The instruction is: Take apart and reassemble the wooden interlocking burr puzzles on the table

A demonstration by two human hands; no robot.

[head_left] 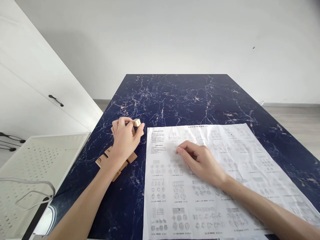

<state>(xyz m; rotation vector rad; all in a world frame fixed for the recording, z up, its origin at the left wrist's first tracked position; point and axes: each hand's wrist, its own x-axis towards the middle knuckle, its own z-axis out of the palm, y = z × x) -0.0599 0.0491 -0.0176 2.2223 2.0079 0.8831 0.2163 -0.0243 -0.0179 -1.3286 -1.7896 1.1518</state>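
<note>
My left hand (123,136) is closed round a small light wooden block (136,122) with a dark mark on its face, above the left part of the table. More wooden pieces lie under and beside that hand, including a numbered wooden tile (100,160) and another numbered tile (108,151); my wrist and forearm partly cover them. Resting on a large printed sheet (160,173), my right hand (200,160) has its fingers curled, thumb near the index fingertip, with nothing visible in it. The sheet is creased and shows rows of small diagrams.
The dark blue marbled table (175,96) stands against a white wall. On the left are a white cabinet (32,66) with black handles and a white perforated panel (30,166). A pale cable (27,181) loops over the panel.
</note>
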